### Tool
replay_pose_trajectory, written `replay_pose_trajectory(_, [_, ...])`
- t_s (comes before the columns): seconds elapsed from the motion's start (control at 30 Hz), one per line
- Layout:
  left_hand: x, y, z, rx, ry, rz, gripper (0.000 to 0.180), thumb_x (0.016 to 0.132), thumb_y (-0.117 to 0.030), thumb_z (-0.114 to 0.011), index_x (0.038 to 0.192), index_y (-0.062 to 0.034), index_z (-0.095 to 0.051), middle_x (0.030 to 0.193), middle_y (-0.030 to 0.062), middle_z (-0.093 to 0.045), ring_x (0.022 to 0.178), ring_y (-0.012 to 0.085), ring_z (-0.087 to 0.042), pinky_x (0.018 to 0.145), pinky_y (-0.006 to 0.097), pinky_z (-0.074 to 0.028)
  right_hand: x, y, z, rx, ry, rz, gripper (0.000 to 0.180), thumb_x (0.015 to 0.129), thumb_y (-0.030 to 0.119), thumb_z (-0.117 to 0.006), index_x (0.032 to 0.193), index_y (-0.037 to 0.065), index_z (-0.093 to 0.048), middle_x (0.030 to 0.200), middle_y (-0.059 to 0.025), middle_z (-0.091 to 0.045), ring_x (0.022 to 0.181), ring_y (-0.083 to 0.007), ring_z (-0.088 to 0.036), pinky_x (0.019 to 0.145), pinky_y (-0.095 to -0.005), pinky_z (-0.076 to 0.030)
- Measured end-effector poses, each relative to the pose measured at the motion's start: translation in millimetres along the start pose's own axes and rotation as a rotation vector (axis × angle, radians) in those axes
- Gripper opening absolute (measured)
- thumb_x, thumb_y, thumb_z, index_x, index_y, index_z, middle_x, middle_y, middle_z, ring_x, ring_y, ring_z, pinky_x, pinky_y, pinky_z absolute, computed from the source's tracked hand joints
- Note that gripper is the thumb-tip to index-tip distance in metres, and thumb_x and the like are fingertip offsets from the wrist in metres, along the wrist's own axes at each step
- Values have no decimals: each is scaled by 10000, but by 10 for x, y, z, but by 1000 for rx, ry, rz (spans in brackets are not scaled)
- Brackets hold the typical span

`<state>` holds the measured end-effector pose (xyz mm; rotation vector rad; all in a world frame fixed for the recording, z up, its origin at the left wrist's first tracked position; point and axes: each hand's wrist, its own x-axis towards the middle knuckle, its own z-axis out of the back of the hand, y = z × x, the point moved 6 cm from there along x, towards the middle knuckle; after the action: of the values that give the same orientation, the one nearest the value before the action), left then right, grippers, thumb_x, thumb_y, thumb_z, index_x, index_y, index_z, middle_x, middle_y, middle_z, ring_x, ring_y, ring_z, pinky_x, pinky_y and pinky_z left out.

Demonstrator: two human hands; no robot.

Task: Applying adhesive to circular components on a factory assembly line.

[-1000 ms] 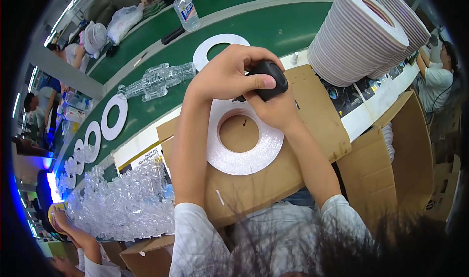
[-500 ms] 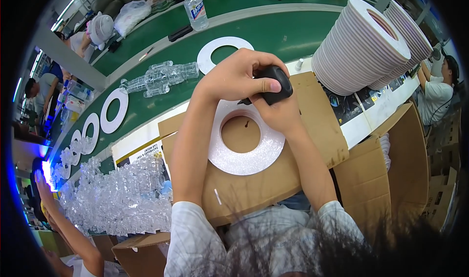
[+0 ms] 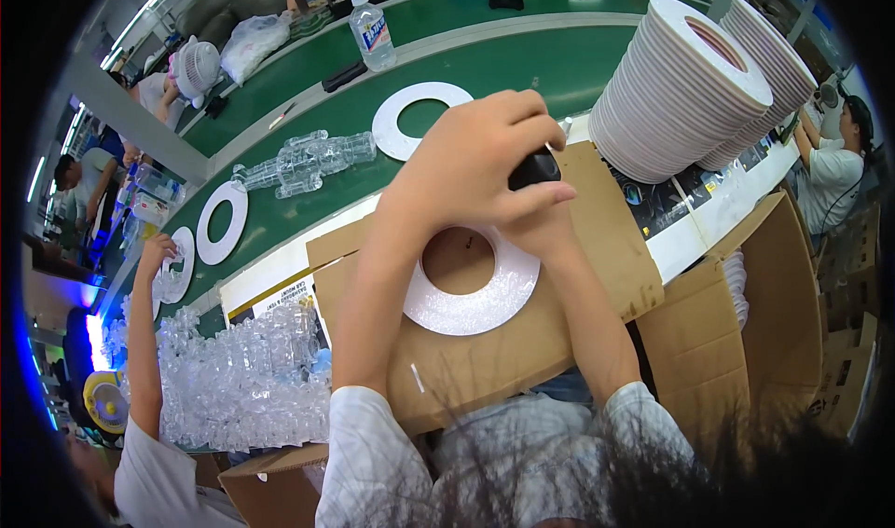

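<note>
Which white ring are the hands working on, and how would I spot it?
Find the brown cardboard sheet in front of the person, below the green belt. The white ring lies flat on it, under both hands. Other rings lie on the belt or stand stacked at the right; only this one rests on cardboard.

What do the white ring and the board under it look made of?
Ring: seemingly plastic or foam; matte white with a pebbled surface. Board: corrugated cardboard, plain brown, with folded flap edges. Both hands cover a black object.
</note>
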<state>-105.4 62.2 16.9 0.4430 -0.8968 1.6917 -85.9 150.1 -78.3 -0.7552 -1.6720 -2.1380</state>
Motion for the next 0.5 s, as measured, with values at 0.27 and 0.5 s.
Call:
replay_pose_trajectory(0.27, [-43, -198, 123, 531, -203, -308, 271, 633, -268, -695, 630, -76, -504, 663, 56, -446, 573, 224, -474, 491, 345, -399, 130, 174, -69, -192, 162, 13, 236, 745, 132, -744, 864, 12, -580, 802, -87, -647, 750, -174, -639, 606, -330, -496])
replay_pose_trajectory(0.5, [-102, -99, 297, 603, -312, -312, 247, 614, -224, -662, 575, -86, -460, 595, 38, -418, 525, 205, -445, 463, 320, -360, 455, 174, -238, -186, 303, 84, 179, 677, 78, -689, 662, -6, -531, 663, -161, -620, 567, -315, -569, 504, -347, -444])
